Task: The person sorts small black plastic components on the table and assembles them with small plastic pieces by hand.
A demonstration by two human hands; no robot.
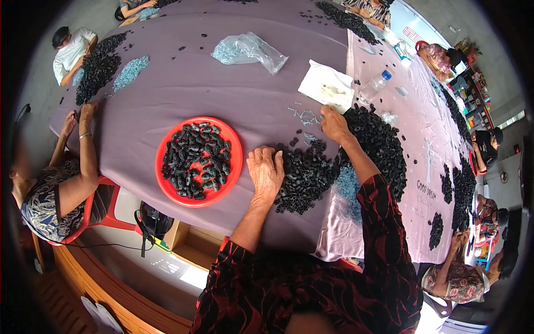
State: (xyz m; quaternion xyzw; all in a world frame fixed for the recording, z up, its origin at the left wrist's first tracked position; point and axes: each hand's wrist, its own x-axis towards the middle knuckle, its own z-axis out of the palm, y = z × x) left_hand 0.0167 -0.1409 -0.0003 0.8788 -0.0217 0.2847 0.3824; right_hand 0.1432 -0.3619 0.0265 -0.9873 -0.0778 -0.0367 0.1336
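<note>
Seemingly finished black pieces (189,158) were gathered in the red tray (237,161), left; many loose parts (305,178) were left heaped between left hand (266,171) and right hand (336,124). Whether anything was gripped by the fingers could not be told.

Parts (192,150) lie in the tray (236,167), left of the pile (305,181); the bag (245,50) lies beyond both, left of the bottle (374,87).
</note>
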